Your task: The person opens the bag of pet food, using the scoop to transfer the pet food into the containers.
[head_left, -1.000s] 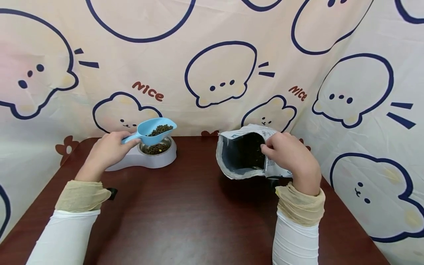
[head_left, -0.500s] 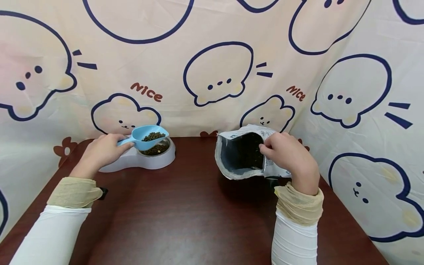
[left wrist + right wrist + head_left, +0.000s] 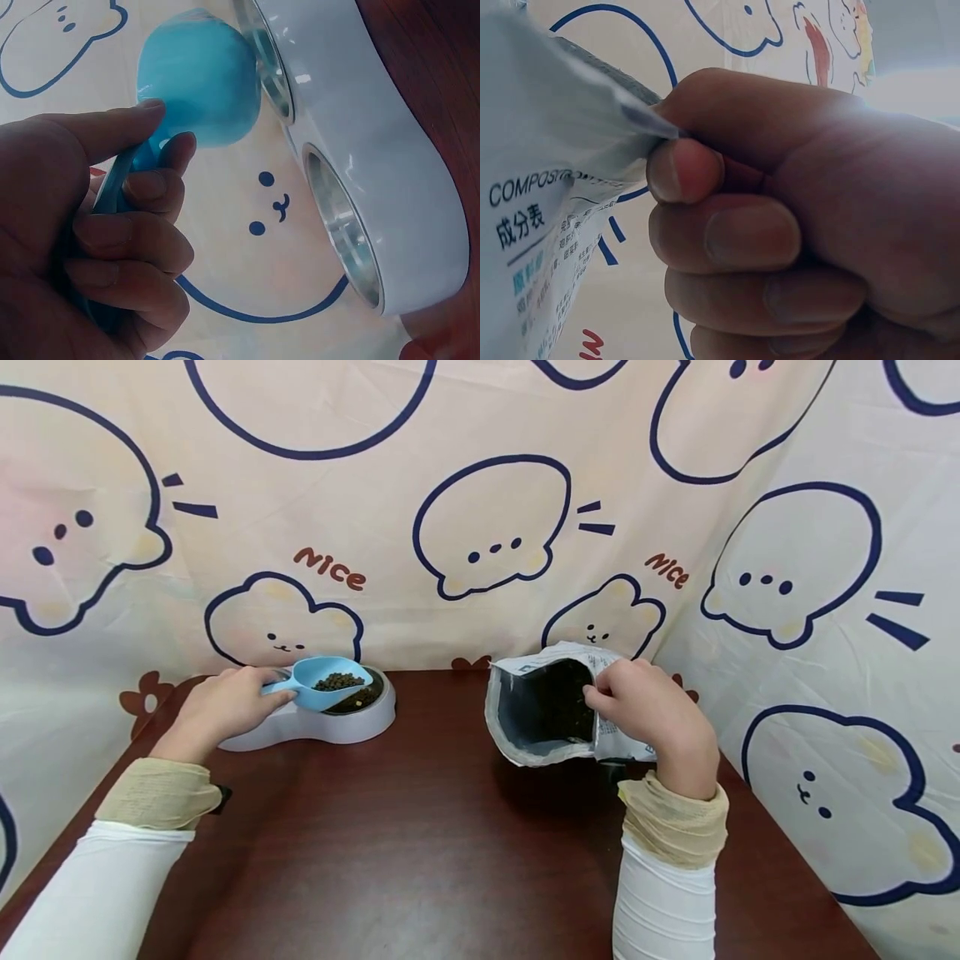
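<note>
My left hand (image 3: 227,706) grips the handle of a light blue scoop (image 3: 307,696), which carries brown kibble (image 3: 339,682). The scoop overlaps the round metal bowl of a white double pet feeder (image 3: 360,727) in the head view, and more kibble shows in that bowl. In the left wrist view the fingers curl around the scoop's handle (image 3: 112,184), and the feeder's second bowl (image 3: 346,225) looks bare metal. My right hand (image 3: 651,706) pinches the edge of a white printed food bag (image 3: 540,758). The bag's mouth faces me, with dark contents (image 3: 573,714) inside.
Everything is on a dark red-brown table (image 3: 420,843). A cream cloth backdrop (image 3: 390,568) with cartoon outlines stands close behind the feeder and bag, and continues along both sides.
My left hand has moved the scoop left and down over the feeder's bowl, with kibble still in it. My right hand keeps its pinch on the bag, which stays almost in place.
</note>
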Tool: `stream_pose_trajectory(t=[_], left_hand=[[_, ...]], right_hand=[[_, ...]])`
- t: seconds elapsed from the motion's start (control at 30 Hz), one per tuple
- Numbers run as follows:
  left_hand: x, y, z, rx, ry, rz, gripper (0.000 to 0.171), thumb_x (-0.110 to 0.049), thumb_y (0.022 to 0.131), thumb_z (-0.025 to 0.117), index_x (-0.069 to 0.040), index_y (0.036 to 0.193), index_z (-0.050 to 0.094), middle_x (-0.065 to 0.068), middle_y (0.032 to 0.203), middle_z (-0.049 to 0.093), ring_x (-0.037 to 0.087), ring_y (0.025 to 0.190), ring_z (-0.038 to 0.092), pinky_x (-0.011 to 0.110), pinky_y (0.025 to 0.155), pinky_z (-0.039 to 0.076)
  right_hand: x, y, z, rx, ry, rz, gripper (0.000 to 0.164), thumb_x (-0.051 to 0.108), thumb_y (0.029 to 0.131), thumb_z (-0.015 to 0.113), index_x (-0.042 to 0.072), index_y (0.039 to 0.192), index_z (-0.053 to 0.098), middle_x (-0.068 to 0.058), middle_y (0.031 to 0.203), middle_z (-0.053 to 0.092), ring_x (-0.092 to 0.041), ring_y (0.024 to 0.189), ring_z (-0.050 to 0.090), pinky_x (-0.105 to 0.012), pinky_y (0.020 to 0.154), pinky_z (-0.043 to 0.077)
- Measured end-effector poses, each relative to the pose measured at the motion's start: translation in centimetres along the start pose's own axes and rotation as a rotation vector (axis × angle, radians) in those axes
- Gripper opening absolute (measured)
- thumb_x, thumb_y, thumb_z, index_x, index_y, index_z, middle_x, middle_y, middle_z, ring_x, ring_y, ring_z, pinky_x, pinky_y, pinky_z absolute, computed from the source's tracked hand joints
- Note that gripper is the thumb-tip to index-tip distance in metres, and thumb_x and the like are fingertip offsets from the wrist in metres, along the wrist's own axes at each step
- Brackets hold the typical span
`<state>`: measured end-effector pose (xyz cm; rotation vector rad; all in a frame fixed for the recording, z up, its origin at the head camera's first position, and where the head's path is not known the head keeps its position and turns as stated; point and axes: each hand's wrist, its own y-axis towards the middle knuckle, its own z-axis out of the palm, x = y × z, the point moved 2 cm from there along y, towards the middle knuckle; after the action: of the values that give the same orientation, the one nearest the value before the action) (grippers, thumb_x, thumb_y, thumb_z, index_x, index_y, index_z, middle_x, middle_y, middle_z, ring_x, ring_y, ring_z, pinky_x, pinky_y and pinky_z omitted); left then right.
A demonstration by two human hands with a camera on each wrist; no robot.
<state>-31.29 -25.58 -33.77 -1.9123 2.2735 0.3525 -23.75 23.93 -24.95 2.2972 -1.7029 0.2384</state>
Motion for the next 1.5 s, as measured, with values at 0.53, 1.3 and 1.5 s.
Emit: stream_pose_trajectory(t=[0.53, 1.3, 1.5], left_hand=[[-0.6, 0.9, -0.3, 0.028, 0.135, 0.033, 0.039, -0.036, 0.098, 0.065, 0.0, 0.112, 0.071, 0.005, 0.074, 0.063, 0.024, 0.065, 0.052, 0.035, 0.054, 0.038], [-2.5, 1.9, -1.4, 0.031, 0.271, 0.074, 0.059, -0.029, 0.092, 0.073, 0.002, 0.14, 0.058, 0.032, 0.115, 0.068, 0.028, 0.068, 0.06, 0.04, 0.054, 0.051], [-2.9, 2.0, -1.5, 0.032, 0.305, 0.082, 0.059, -0.028, 0.093, 0.073, -0.001, 0.142, 0.057, 0.031, 0.115, 0.068, 0.029, 0.068, 0.059, 0.04, 0.054, 0.051]], right_hand=[[-0.3, 0.2, 0.2, -0.002, -0.001, 0.005, 0.043, 0.018, 0.102, 0.055, 0.011, 0.061, 0.065, 0.001, 0.053, 0.037, -0.018, 0.051, 0.042, -0.031, 0.053, 0.038], [-0.1, 0.0, 0.1, -0.01, -0.001, 0.013, 0.044, 0.019, 0.102, 0.056, 0.011, 0.059, 0.063, 0.0, 0.052, 0.038, -0.018, 0.051, 0.043, -0.031, 0.053, 0.038], [-0.1, -0.1, 0.0, -0.014, -0.007, 0.02, 0.044, 0.018, 0.102, 0.056, 0.011, 0.058, 0.062, 0.0, 0.052, 0.038, -0.018, 0.051, 0.043, -0.031, 0.053, 0.038]])
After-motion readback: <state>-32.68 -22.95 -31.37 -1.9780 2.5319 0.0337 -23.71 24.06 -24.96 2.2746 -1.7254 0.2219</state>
